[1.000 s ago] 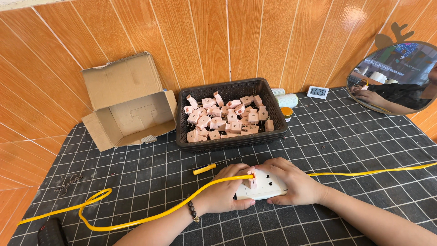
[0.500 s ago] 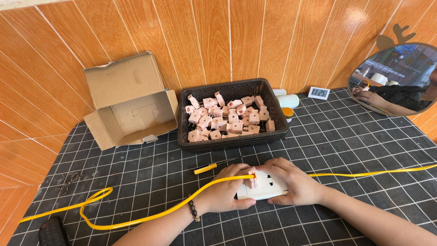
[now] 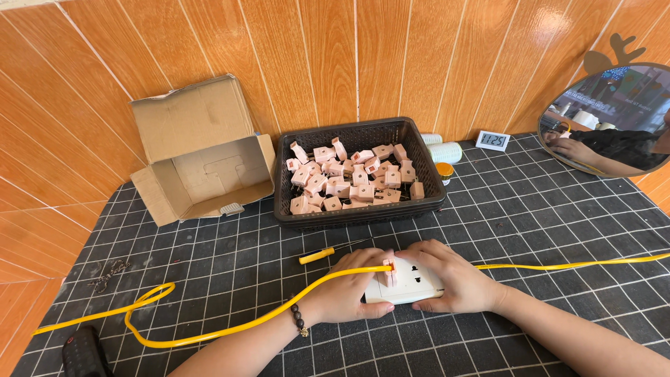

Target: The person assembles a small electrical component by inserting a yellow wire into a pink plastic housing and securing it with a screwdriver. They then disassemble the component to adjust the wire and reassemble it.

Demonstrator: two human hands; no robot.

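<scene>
The left hand [image 3: 349, 297] pinches a pink plug [image 3: 388, 271] over the white socket block [image 3: 408, 283], which the right hand [image 3: 453, 283] grips flat; a tilted plug may jam, I think.

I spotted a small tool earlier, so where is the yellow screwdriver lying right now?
In the head view the yellow screwdriver lies on the gridded mat, between the black basket and the left hand.
</scene>
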